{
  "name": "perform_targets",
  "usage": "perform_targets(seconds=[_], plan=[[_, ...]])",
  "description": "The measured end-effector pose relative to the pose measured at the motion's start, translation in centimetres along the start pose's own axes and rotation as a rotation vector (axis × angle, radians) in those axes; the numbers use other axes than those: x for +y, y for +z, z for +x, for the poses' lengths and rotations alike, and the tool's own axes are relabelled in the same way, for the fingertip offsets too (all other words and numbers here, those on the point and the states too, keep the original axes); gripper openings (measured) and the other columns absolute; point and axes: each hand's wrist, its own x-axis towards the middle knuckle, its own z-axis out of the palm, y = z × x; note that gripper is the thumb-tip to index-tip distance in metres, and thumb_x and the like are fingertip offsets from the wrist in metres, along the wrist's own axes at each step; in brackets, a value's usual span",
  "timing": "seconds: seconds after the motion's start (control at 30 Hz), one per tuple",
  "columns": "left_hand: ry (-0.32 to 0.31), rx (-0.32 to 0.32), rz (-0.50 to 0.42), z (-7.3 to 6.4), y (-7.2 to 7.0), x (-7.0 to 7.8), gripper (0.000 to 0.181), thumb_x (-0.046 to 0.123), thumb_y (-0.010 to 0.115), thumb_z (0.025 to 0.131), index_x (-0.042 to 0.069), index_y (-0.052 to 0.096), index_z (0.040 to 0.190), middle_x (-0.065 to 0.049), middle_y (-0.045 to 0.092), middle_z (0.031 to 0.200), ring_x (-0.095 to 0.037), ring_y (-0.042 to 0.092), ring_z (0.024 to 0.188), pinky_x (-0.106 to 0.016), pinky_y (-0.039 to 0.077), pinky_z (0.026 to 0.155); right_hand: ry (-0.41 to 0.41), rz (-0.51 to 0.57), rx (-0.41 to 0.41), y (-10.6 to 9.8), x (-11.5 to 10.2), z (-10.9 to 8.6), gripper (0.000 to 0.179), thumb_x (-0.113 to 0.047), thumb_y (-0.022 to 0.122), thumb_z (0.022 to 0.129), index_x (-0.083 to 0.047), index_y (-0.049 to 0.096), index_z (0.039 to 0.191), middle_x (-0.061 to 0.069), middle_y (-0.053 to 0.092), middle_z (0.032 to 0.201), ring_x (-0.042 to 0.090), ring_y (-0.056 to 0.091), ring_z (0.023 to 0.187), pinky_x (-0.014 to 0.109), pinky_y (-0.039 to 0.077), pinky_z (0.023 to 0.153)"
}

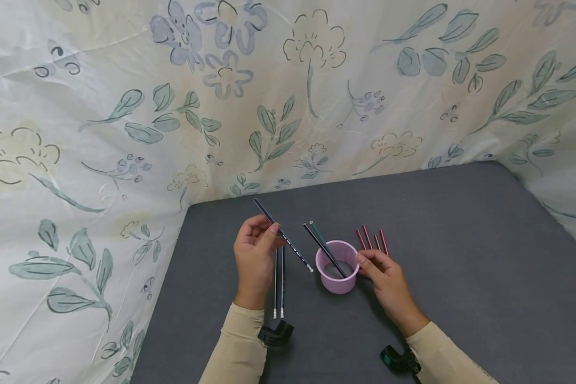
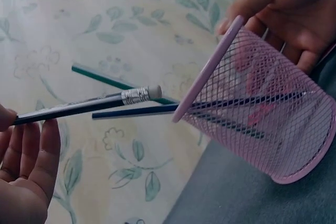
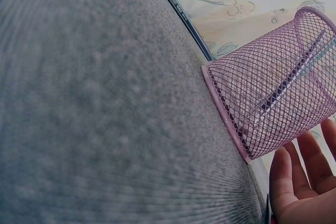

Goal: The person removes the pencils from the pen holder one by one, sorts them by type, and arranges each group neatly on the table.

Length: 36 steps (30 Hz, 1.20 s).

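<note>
My left hand [image 1: 254, 261] pinches a dark pencil [image 1: 295, 250] between thumb and fingers, its eraser end tilted down toward the cup. In the left wrist view that pencil's white eraser [image 2: 155, 92] is near the cup's rim, outside it. A pink mesh pencil cup [image 1: 338, 286] stands on the table, holding a dark pencil [image 1: 333, 261] and a green pencil [image 1: 316, 231] that lean left. My right hand [image 1: 391, 282] holds the cup at its right side, thumb at the rim. In the right wrist view its fingers [image 3: 310, 156] lie along the mesh wall.
Two dark pencils [image 1: 282, 288] lie side by side on the grey table [image 1: 461, 256], close to my left wrist. Several red pencils [image 1: 366, 236] lie behind my right hand, partly hidden. A floral cloth [image 1: 317, 106] hangs behind the table and along its sides.
</note>
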Motion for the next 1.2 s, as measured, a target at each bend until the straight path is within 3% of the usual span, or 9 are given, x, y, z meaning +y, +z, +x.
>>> perform_targets(seconds=[0.23,0.53,0.8,1.2], plan=[[-0.041,0.045,-0.026,0.2,-0.6,0.1,0.016,-0.014,0.068,0.098,-0.004,0.066,0.111,-0.011,0.068,0.098,-0.020,0.069,0.082,-0.033,0.062,0.069,0.000,0.008,0.003,0.0,0.0,0.1,0.026,-0.017,0.068,0.110,0.007,0.072,0.121,0.026,0.068,0.118,0.026,0.069,0.101,0.026,0.058,0.087],[-0.092,0.048,0.069,0.0,-1.6,0.1,0.015,-0.013,0.067,0.101,-0.010,0.064,0.115,-0.011,0.068,0.099,-0.020,0.068,0.081,-0.032,0.063,0.069,0.004,-0.012,0.001,-0.1,0.0,0.0,0.027,-0.019,0.068,0.111,0.005,0.072,0.122,0.023,0.069,0.118,0.020,0.068,0.100,0.025,0.058,0.088],[-0.161,0.044,0.109,-0.1,-2.5,-0.2,0.013,-0.007,0.071,0.100,-0.008,0.067,0.112,-0.015,0.067,0.097,-0.019,0.068,0.078,-0.031,0.062,0.065,0.005,-0.008,0.002,-0.1,0.0,0.0,0.027,-0.019,0.068,0.111,0.005,0.072,0.122,0.023,0.069,0.118,0.023,0.068,0.101,0.026,0.058,0.088],[-0.287,0.068,0.166,-0.4,-3.7,-0.5,0.016,-0.010,0.073,0.097,-0.015,0.068,0.111,-0.013,0.068,0.092,-0.021,0.068,0.077,-0.030,0.060,0.061,0.010,-0.010,-0.005,-0.1,0.1,0.0,0.028,-0.020,0.068,0.111,0.004,0.072,0.123,0.021,0.070,0.120,0.027,0.067,0.104,0.025,0.057,0.089]])
